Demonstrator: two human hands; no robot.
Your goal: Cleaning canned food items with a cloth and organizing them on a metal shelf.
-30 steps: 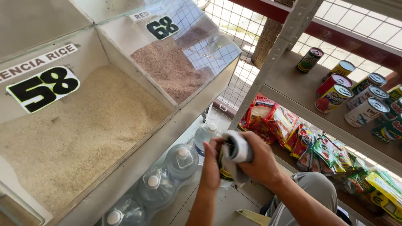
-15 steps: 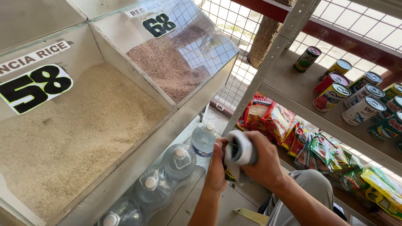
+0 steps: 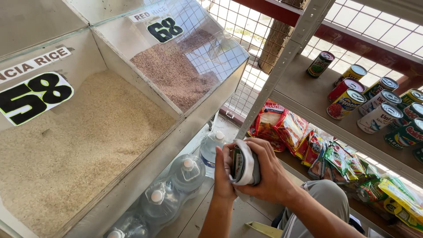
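Head view: both hands were clamped together on a can [image 3: 239,164] wrapped in a cloth [image 3: 247,167], left hand [image 3: 224,174] beneath, right hand [image 3: 271,169] over it, the can's axis roughly upright, above the water bottles [image 3: 187,172].

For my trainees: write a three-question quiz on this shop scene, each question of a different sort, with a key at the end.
1. True or false: the can in the person's hands is bare, with no cloth around it.
2. Multiple choice: what stands on the floor under the rice bins? A) clear water bottles B) stacked buckets C) folded sacks
3. Short answer: which bin holds the paler grain, the near one or the far one?

Key
1. False: the left hand and right hand hold the can wrapped in a white cloth.
2. A.
3. The near one holds pale white rice; the far one holds reddish-brown rice.
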